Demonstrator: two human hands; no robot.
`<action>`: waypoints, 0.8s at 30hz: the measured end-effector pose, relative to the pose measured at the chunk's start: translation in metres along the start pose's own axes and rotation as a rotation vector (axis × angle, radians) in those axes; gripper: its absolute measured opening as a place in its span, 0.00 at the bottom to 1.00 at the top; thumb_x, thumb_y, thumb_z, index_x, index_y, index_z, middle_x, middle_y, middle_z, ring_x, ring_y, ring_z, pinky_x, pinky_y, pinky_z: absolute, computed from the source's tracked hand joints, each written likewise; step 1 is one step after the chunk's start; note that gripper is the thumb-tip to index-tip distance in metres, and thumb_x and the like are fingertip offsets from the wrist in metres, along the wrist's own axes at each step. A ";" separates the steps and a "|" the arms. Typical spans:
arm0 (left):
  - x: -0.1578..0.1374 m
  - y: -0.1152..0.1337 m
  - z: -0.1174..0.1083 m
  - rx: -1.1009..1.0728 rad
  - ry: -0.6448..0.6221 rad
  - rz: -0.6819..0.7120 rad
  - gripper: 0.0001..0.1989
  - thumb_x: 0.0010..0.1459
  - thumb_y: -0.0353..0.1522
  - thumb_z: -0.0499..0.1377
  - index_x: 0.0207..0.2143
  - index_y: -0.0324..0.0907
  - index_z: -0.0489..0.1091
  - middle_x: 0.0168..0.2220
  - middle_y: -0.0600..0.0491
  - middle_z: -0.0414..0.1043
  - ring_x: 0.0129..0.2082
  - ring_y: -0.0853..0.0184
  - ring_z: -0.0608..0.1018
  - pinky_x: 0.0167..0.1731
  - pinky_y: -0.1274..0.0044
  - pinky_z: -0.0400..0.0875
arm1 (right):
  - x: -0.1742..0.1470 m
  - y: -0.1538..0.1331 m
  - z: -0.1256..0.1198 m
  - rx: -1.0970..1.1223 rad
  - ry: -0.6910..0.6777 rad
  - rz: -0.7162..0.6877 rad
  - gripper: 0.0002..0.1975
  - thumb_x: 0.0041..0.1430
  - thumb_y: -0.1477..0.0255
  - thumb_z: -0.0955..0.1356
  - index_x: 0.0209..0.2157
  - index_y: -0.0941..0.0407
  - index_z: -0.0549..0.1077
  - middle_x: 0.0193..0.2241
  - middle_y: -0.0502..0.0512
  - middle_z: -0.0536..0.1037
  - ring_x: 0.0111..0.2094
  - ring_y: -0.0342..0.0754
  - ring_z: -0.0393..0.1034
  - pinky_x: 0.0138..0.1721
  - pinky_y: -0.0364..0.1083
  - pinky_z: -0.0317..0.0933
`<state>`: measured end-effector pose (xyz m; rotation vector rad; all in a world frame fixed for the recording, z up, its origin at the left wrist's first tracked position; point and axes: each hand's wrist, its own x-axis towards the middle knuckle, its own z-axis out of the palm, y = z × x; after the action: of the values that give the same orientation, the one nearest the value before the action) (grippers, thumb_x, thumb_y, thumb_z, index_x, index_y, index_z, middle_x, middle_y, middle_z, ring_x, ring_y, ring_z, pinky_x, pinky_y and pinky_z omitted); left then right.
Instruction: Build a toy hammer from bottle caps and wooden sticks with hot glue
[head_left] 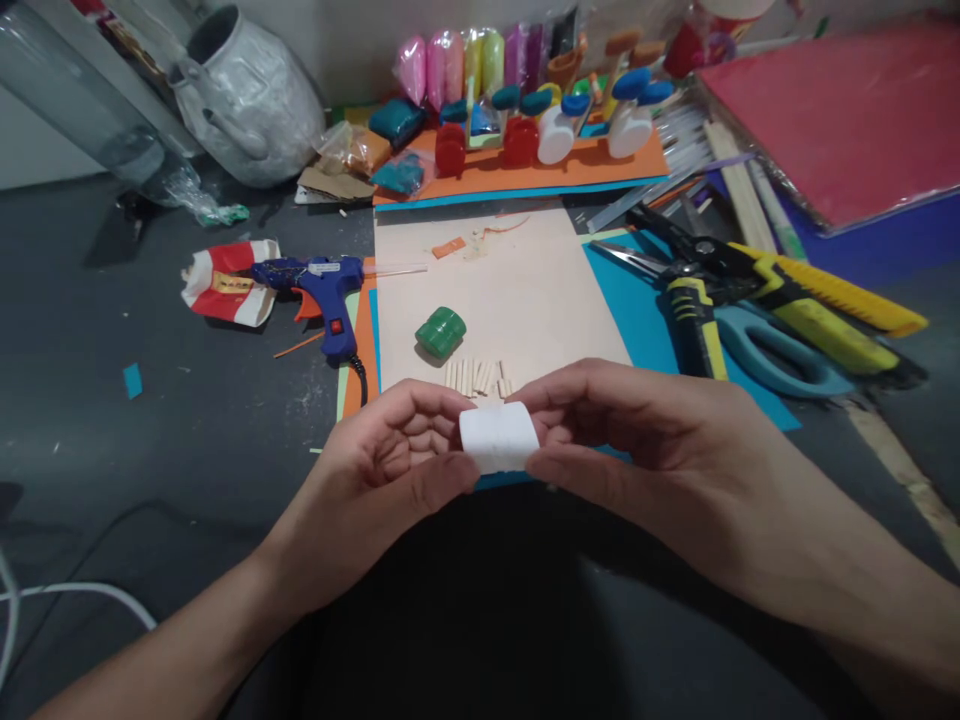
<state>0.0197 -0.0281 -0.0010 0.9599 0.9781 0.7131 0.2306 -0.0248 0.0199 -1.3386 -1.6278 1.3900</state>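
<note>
White curved piece (499, 437), at the scene's near middle, pinched at its left and right ends by the left hand (401, 450) and right hand (630, 430); probably light, fairly stiff and dentable, best held there. Counted, largest first: one pale sheet (517, 290), one blue glue gun (330, 288) at left, one green block (441, 332), short sticks (469, 377) too crowded to count.

Two hands (386, 462) near, one white piece (499, 437) — and one green piece (441, 332) beyond. Left: one glue gun (334, 298). Far left: one jug (259, 110), one bottle (82, 95). Far: two red discs (521, 143) — two white discs (556, 137).
</note>
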 end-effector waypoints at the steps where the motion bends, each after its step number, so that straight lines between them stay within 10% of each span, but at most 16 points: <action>1: 0.000 0.000 0.000 0.008 0.009 -0.002 0.13 0.56 0.36 0.67 0.42 0.44 0.72 0.28 0.58 0.72 0.27 0.78 0.71 0.25 0.89 0.63 | 0.000 0.001 0.000 0.020 -0.002 0.012 0.06 0.56 0.65 0.72 0.33 0.52 0.76 0.26 0.47 0.75 0.26 0.42 0.66 0.25 0.40 0.60; 18: 0.001 0.003 0.004 0.197 0.117 0.033 0.07 0.58 0.34 0.63 0.40 0.44 0.73 0.28 0.58 0.73 0.26 0.77 0.72 0.26 0.86 0.66 | 0.004 0.001 -0.007 -0.144 -0.053 -0.053 0.07 0.55 0.68 0.72 0.36 0.54 0.76 0.32 0.50 0.78 0.30 0.45 0.71 0.30 0.43 0.64; 24: -0.001 -0.008 -0.003 0.464 0.337 0.171 0.10 0.59 0.35 0.62 0.43 0.45 0.70 0.36 0.54 0.75 0.35 0.69 0.77 0.36 0.78 0.72 | 0.009 0.008 -0.016 -0.236 0.180 -0.057 0.09 0.58 0.66 0.70 0.38 0.56 0.73 0.28 0.49 0.75 0.28 0.43 0.68 0.27 0.41 0.61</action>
<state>0.0176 -0.0315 -0.0083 1.3676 1.4077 0.8250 0.2448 -0.0111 0.0152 -1.4913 -1.7319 1.0367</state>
